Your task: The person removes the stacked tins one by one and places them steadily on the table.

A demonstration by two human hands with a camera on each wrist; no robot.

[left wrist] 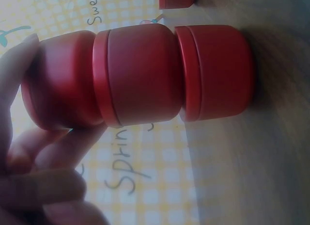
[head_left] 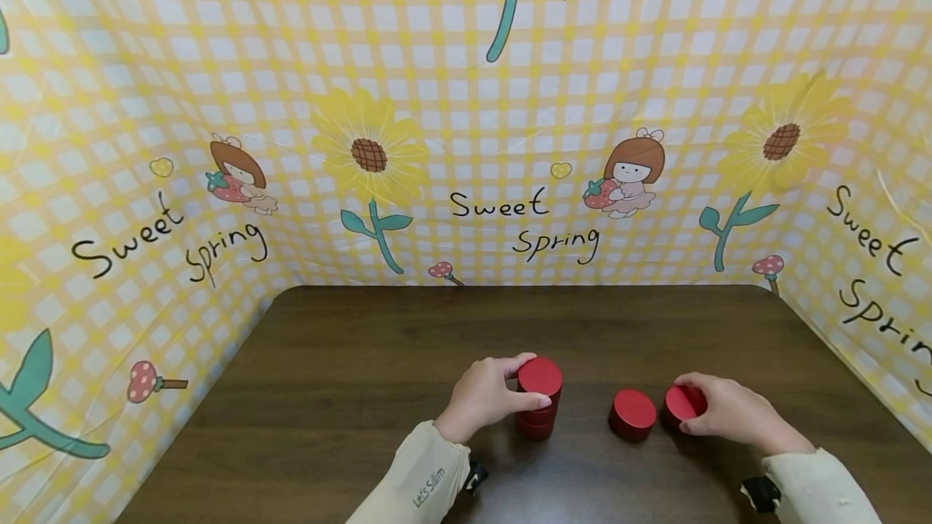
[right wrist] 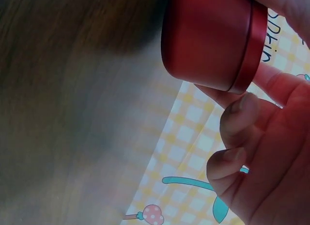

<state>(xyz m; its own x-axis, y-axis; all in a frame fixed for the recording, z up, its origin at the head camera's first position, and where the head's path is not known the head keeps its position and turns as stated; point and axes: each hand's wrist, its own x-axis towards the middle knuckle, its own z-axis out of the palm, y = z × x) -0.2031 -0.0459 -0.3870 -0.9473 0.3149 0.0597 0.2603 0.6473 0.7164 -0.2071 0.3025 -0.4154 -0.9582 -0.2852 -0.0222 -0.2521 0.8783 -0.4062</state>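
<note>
Three round red lidded tins stand in a stack on the dark wooden table (head_left: pixel 349 362). My left hand (head_left: pixel 484 395) grips the top tin (head_left: pixel 540 377) between thumb and fingers; the middle tin (left wrist: pixel 143 74) and bottom tin (left wrist: pixel 223 72) sit directly below it. To the right of the stack, a single red tin (head_left: pixel 633 414) stands upright, untouched. Just beyond it, my right hand (head_left: pixel 735 415) pinches another red tin (right wrist: pixel 208 40) around its lid, thumb on the near side and fingers on the far side. That tin stands upright, its base low at the table.
A yellow checked cloth (head_left: pixel 480 111) printed with sunflowers and lettering hangs behind the table and along both sides. The table's back edge (head_left: pixel 524 287) meets it. Black straps show at the cuffs of both pale sleeves (head_left: pixel 418 475).
</note>
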